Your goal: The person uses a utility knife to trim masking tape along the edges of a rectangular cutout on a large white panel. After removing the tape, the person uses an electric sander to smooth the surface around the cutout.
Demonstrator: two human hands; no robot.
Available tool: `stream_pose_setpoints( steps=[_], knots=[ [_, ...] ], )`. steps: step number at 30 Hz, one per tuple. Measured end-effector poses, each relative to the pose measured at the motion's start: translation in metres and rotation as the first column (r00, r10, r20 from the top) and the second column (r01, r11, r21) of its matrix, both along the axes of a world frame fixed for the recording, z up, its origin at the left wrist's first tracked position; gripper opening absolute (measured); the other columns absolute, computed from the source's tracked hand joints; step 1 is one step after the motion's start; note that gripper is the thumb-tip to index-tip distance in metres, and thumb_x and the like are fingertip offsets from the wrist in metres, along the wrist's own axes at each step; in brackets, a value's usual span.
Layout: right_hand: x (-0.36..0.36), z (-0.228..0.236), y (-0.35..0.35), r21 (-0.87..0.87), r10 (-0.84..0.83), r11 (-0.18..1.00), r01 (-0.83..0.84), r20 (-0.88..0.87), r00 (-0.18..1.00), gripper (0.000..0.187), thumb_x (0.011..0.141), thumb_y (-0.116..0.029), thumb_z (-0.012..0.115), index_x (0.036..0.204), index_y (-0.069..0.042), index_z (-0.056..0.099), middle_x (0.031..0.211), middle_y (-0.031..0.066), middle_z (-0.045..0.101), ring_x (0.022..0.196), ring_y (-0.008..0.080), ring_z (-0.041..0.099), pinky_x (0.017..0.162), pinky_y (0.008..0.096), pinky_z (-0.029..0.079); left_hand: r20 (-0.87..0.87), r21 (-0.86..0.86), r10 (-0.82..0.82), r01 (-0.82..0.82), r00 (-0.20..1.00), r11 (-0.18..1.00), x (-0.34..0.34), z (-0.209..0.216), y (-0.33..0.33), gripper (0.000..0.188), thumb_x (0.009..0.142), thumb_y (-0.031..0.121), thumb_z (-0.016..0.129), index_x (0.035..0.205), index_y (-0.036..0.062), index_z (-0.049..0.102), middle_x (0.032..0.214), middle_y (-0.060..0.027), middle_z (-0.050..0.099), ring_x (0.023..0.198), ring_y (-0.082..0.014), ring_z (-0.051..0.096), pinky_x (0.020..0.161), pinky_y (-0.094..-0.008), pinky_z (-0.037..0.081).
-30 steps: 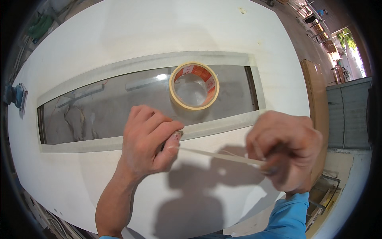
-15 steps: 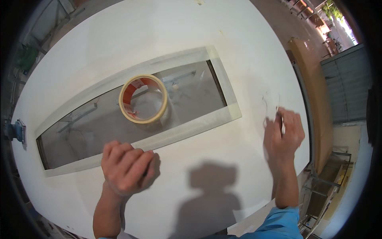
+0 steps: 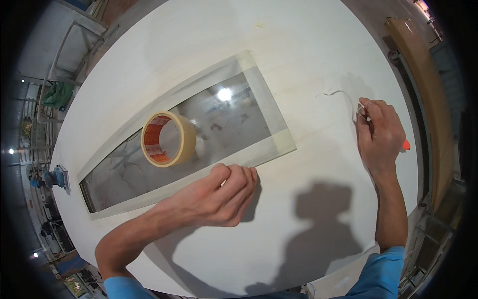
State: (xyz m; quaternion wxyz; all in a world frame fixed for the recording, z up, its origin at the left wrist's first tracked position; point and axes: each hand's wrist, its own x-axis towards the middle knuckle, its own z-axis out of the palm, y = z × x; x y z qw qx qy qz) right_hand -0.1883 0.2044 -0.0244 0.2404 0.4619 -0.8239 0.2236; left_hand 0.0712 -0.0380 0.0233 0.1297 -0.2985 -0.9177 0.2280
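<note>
A thin, curling white strip (image 3: 340,93) trails from the pinched fingertips of my right hand (image 3: 381,134), on the right of the white panel (image 3: 308,164). A small orange tip (image 3: 406,145) shows at that hand's outer side; what it belongs to is hidden. My left hand (image 3: 221,197) is closed, just by the lower edge of the masking tape border (image 3: 181,192). A speck of white shows between its fingers, too small to name. The border frames a long, tapering dark glass pane (image 3: 224,117). On the glass, a wide roll of yellowish tape (image 3: 185,142) stands on its side.
At the panel's far left edge sits a blue power sander (image 3: 57,178). Past the right edge lies a long brown board (image 3: 423,99). Behind the left edge are metal racks and a green bundle (image 3: 57,94). My head's shadow falls on the panel's near part.
My left hand has shifted right along the border's lower edge. My right hand is farther out and up, with more of the strip showing. The view has turned somewhat.
</note>
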Motion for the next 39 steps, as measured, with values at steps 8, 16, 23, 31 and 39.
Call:
stream_pose_setpoints(
  steps=[8, 16, 23, 31, 39],
  knots=[
    [0.009, -0.001, 0.002, 0.057, -0.008, 0.998, 0.005, 0.063, 0.998, 0.026, 0.075, -0.001, 0.078, 0.098, -0.01, 0.07, 0.089, 0.0017, 0.065, 0.072, 0.0221, 0.058, 0.062, 0.0358, 0.046, 0.2, -0.201, -0.098, 0.139, 0.975, 0.97, -0.014, 0.014, 0.007, 0.019, 0.078, 0.003, 0.066, 0.094, -0.0017, 0.075, 0.087, -0.006, 0.065, 0.087, -0.0182, 0.058, 0.067, -0.0295, 0.046],
    [0.007, -0.001, 0.003, 0.051, 0.009, 0.999, -0.012, 0.059, 0.998, 0.024, 0.076, -0.004, 0.079, 0.098, -0.009, 0.069, 0.091, 0.0021, 0.063, 0.072, 0.0219, 0.057, 0.062, 0.0368, 0.044, 0.288, -0.121, -0.153, 0.194, 0.945, 0.973, -0.035, 0.014, -0.003, 0.005, 0.08, 0.01, 0.066, 0.08, 0.0045, 0.064, 0.085, -0.0025, 0.055, 0.083, -0.0161, 0.051, 0.073, -0.0313, 0.043],
    [0.001, -0.005, 0.008, 0.066, 0.013, 0.998, -0.016, 0.046, 0.999, 0.025, 0.077, -0.006, 0.079, 0.099, -0.01, 0.068, 0.092, 0.0022, 0.063, 0.072, 0.0226, 0.056, 0.062, 0.0368, 0.044, 0.264, 0.095, -0.113, 0.091, 0.958, 0.991, -0.041, 0.021, -0.009, 0.015, 0.081, 0.016, 0.072, 0.091, 0.0047, 0.071, 0.087, -0.0046, 0.062, 0.088, -0.0192, 0.059, 0.08, -0.0381, 0.052],
    [0.003, -0.005, 0.007, 0.056, 0.005, 0.998, -0.009, 0.063, 0.998, 0.026, 0.076, -0.006, 0.079, 0.099, -0.01, 0.068, 0.092, 0.0022, 0.062, 0.073, 0.0225, 0.057, 0.062, 0.037, 0.044, 0.176, 0.028, -0.148, 0.146, 0.973, 0.989, -0.025, 0.019, -0.014, 0.018, 0.081, 0.013, 0.07, 0.095, 0.0042, 0.076, 0.091, -0.0052, 0.067, 0.089, -0.02, 0.061, 0.076, -0.0384, 0.051],
    [0.003, -0.006, 0.007, 0.063, -0.01, 0.998, 0.005, 0.079, 0.997, 0.024, 0.077, -0.007, 0.078, 0.098, -0.01, 0.068, 0.091, 0.0011, 0.063, 0.072, 0.0219, 0.056, 0.062, 0.037, 0.044, 0.223, -0.189, -0.222, 0.265, 0.949, 0.946, -0.029, 0.02, -0.004, 0.024, 0.08, 0.013, 0.065, 0.095, 0.0027, 0.08, 0.085, -0.0051, 0.067, 0.093, -0.02, 0.062, 0.075, -0.0341, 0.052]
  ],
)
